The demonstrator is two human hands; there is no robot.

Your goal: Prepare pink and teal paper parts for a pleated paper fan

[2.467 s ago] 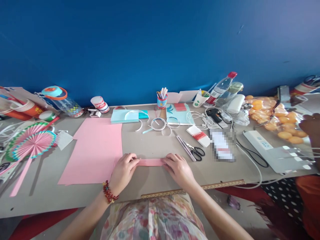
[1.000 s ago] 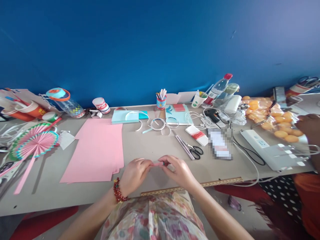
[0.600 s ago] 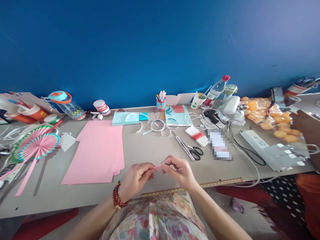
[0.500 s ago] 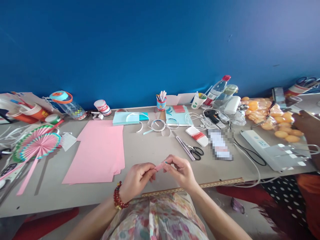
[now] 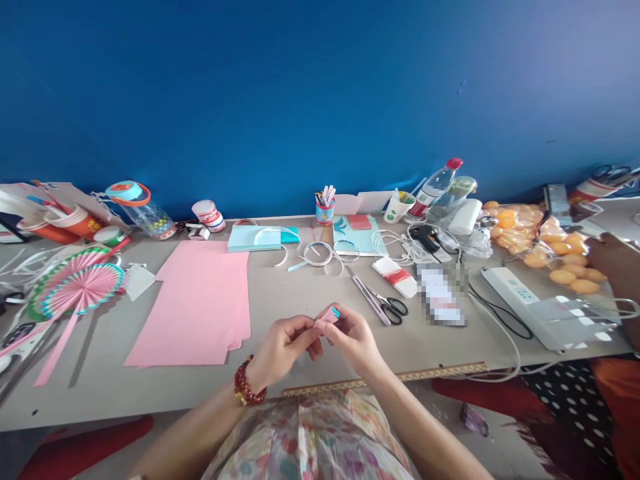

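A small folded piece of pink paper with a turquoise edge is pinched between both hands, just above the table's front edge. My left hand, with a red bead bracelet at the wrist, grips its left end with thumb and fingertips. Thumb and fingers of my right hand close on its right side, and the turquoise tip sticks up past them. To the left lie pink paper sheets. Scissors and a slim pale cutter lie beyond my right hand.
Pleated paper fans lie at the left. White strip coils, a red-marked white card, a glue gun and a phone lie farther back. A power strip and bagged orange balls are at the right.
The pink piece has been turned upward, so its turquoise edge shows more. My hands have drawn closer together, the left moving slightly right.
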